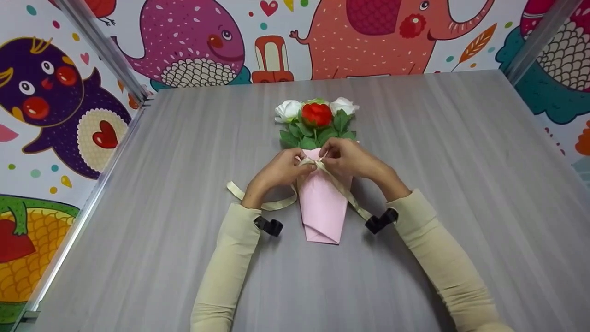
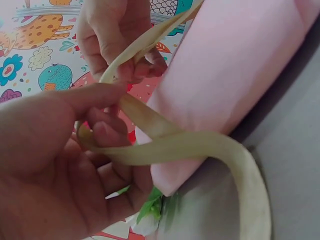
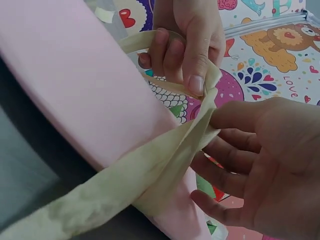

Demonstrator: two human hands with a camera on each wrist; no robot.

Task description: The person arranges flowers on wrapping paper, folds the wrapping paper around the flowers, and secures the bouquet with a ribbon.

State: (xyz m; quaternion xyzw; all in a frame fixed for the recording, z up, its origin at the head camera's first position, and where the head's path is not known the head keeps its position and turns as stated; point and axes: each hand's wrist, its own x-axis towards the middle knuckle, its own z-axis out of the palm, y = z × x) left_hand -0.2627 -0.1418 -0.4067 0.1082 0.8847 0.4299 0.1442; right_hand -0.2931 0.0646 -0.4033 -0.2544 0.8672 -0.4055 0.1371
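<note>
A bouquet lies flat with its flowers away from me: a red flower (image 1: pixel 316 115) between white ones (image 1: pixel 289 111), above green leaves (image 1: pixel 289 138). Pink wrapping paper (image 1: pixel 322 207) encloses the stems. A cream ribbon (image 1: pixel 341 187) crosses over the front of the paper, just below the leaves. My left hand (image 1: pixel 281 169) pinches the ribbon at that crossing between thumb and fingers; in the left wrist view a ribbon length (image 2: pixel 185 145) loops past its fingers. From the other side my right hand (image 1: pixel 352 158) pinches the ribbon, its fingertips at a twisted part (image 3: pixel 207 107).
One ribbon tail (image 1: pixel 236 190) trails left on the grey wood-grain table (image 1: pixel 161 230); the other runs down toward my right wrist. Each wrist carries a small black camera (image 1: pixel 268 226). Walls with cartoon animals (image 1: pixel 193 41) stand behind and at both sides.
</note>
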